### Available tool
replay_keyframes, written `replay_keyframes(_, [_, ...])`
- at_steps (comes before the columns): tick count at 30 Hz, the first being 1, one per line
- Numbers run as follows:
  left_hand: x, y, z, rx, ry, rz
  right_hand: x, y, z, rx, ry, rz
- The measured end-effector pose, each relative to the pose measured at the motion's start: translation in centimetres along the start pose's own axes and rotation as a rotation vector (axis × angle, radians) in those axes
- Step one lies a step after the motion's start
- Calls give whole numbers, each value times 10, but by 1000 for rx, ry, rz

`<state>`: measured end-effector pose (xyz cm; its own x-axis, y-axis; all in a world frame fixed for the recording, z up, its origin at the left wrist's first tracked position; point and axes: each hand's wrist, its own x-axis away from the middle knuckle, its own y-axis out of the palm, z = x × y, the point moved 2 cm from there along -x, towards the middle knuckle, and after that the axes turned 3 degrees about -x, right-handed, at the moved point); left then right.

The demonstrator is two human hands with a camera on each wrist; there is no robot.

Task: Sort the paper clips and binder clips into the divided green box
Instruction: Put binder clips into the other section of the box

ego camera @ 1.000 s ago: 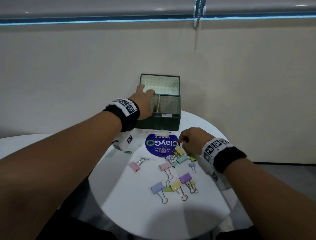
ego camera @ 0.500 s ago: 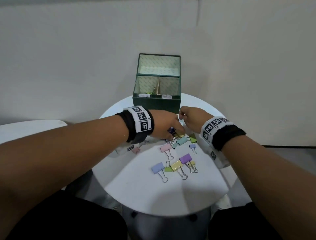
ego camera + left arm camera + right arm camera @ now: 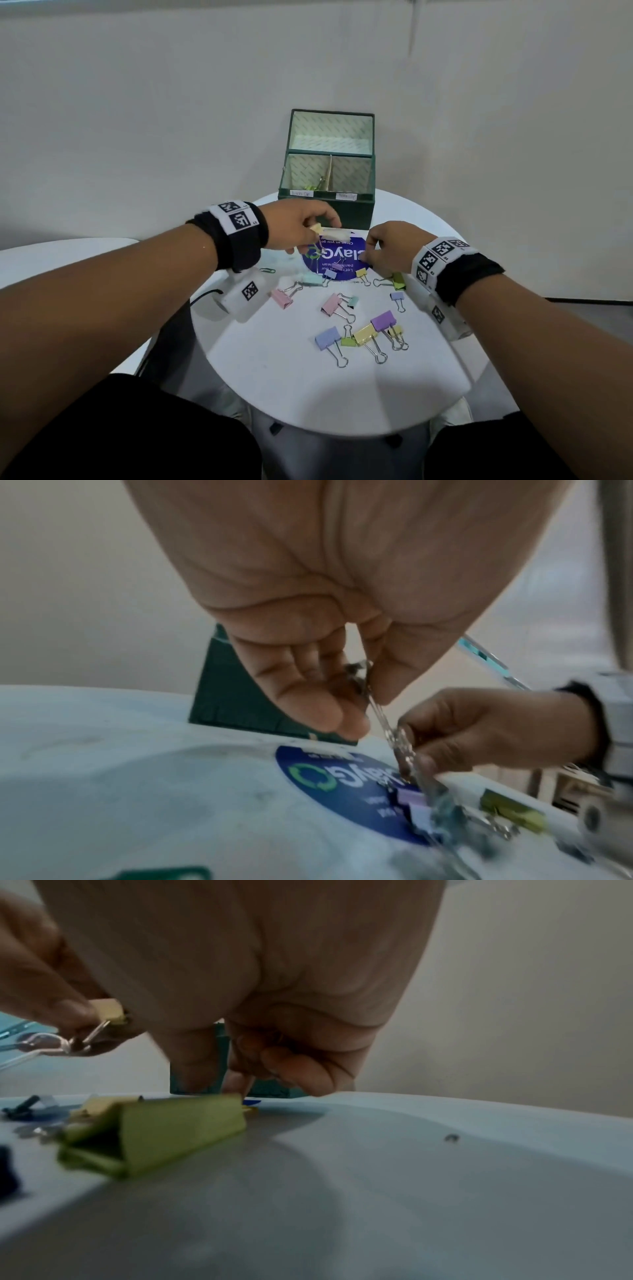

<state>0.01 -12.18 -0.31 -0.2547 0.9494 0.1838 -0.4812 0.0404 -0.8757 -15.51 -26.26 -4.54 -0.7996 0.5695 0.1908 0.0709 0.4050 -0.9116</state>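
The green divided box [image 3: 328,206] stands open at the table's far edge, with a few clips in its front left compartment [image 3: 313,186]. My left hand [image 3: 317,230] hovers just in front of it and pinches a yellow binder clip [image 3: 315,228] whose wire handles hang down [image 3: 394,731]. The same clip shows in the right wrist view [image 3: 110,1012]. My right hand [image 3: 365,255] has curled fingers with their tips down on the blue sticker [image 3: 337,258]. Whether they pinch anything is hidden. Several pastel binder clips lie loose, among them a green one [image 3: 154,1131] beside my right wrist.
The round white table [image 3: 308,383] carries a pink clip [image 3: 281,298], a purple one [image 3: 383,320], a blue one [image 3: 327,337] and a small green paper clip [image 3: 267,270]. A second white table [image 3: 51,260] sits at the left. A wall stands close behind the box.
My left hand came back from the box to the pile and has lifted a yellow binder clip. My right hand stayed near the sticker, fingers curled.
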Motion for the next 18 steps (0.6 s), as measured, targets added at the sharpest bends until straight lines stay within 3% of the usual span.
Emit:
replay_keyframes(4, [7,-7,-7,0,-105,-6,2,2,-1,16,10,-17])
replay_keyframes(11, [26,6,-16,-417,-95,-163,2,9,-9,78,-36,-27])
replay_keyframes(18, [34,28,-21,-435,-166,-55,-1,-5,3,37,-11,206])
